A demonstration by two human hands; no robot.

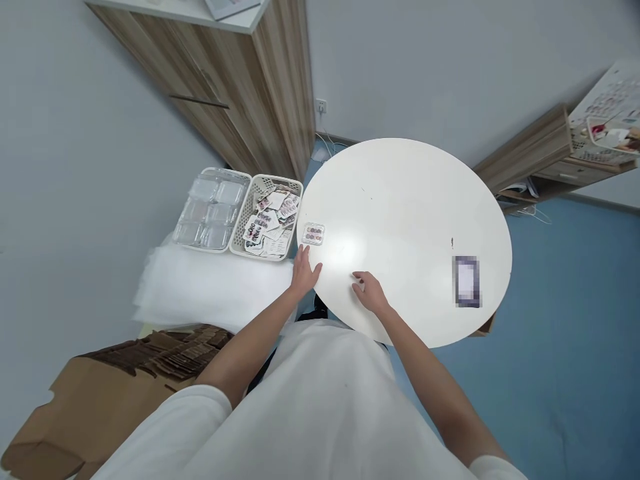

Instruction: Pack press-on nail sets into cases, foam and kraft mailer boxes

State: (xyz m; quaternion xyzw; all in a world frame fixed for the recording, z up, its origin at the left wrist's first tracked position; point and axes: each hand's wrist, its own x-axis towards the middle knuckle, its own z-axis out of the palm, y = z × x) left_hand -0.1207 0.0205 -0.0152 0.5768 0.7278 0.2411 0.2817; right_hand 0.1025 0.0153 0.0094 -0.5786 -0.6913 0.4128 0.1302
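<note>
We see a round white counter (400, 200) from above. Our left hand (305, 270) rests at its edge, at about eight o'clock, grip loosely spread and holding nothing. A small clear case (313, 233) lies just beyond it, toward twelve. Our right hand (370, 292) rests at six o'clock, fingers curled and empty. Two baskets (240, 210) sit off the counter at nine o'clock.

Your left hand (305, 272) rests open on the near left edge of the round white table (405, 200), just below a small clear nail-tip case (313, 234). Your right hand (369, 292) lies empty, fingers curled, on the near rim.
</note>
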